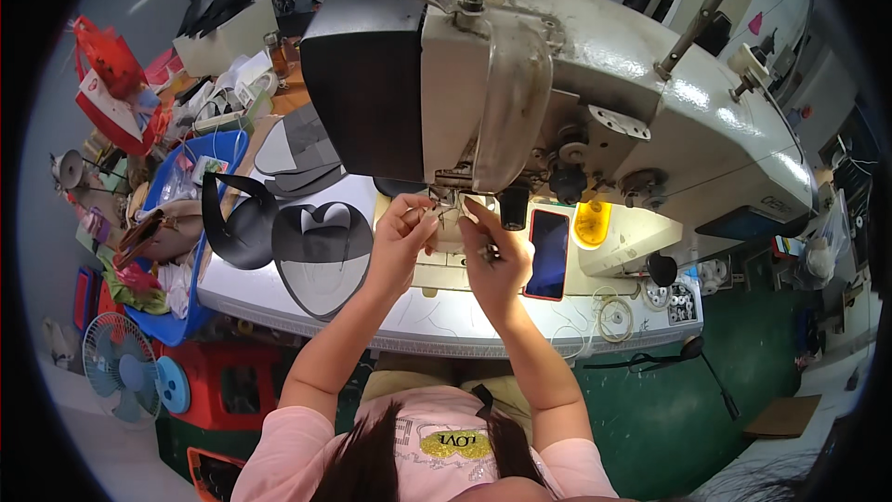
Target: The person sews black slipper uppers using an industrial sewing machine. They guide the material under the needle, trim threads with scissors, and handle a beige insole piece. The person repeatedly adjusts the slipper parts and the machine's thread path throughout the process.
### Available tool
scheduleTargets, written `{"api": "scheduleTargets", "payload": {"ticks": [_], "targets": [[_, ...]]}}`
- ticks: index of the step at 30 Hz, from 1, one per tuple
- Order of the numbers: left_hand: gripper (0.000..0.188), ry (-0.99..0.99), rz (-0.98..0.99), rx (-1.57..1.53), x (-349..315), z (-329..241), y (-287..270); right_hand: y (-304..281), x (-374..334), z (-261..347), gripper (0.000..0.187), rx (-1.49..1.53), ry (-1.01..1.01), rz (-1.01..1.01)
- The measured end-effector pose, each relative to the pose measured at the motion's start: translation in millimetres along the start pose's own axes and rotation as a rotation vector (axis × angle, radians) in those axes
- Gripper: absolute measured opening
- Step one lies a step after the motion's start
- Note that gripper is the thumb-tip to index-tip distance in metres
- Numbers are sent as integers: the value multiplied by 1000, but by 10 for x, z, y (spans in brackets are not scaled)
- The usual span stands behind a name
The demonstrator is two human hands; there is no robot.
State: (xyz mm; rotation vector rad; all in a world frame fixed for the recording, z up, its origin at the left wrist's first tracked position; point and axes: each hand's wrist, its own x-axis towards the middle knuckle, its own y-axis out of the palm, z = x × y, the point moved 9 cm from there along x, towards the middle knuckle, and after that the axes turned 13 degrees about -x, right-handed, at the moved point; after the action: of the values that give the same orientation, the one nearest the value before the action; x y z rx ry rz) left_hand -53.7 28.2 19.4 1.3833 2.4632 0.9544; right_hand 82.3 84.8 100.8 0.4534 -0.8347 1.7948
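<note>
The white sewing machine [595, 28] fills the upper middle, with its needle area [448, 193] just above my fingertips. My left hand [401, 240] is closed in a pinch at the left of the needle. What is between its fingertips is too small to make out, perhaps thread. My right hand [497, 260] comes up from the other side, thumb and forefinger pressed together close to the needle. A small dark metallic object shows in its curled fingers, its kind unclear. Left of my left forearm lies a black and grey rounded piece [321, 256] with a white shape on it.
More black cut pieces [302, 149] lie behind, and a black curved piece [243, 223] sits beside a full blue basket [200, 288]. Right of my hand are a phone [546, 256], a yellow dish [591, 223], loose thread [613, 318] and a bobbin tray [681, 302]. A fan [119, 367] stands lower left.
</note>
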Motion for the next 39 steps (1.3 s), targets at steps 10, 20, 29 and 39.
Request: {"api": "scheduleTargets", "payload": {"ticks": [10,20,29,39], "targets": [[45,624,-197,1276,-385,-484,-428,217,-29,45,18,371,24,-33],[17,179,-9,262,349,-51,113,-124,-71,400,6,74,-306,-166],[15,488,-108,360,-53,-624,0,-183,-139,457,20,58,-366,-107],[8,189,22,210,-200,-634,518,-281,-108,250,7,46,-227,-173]]}}
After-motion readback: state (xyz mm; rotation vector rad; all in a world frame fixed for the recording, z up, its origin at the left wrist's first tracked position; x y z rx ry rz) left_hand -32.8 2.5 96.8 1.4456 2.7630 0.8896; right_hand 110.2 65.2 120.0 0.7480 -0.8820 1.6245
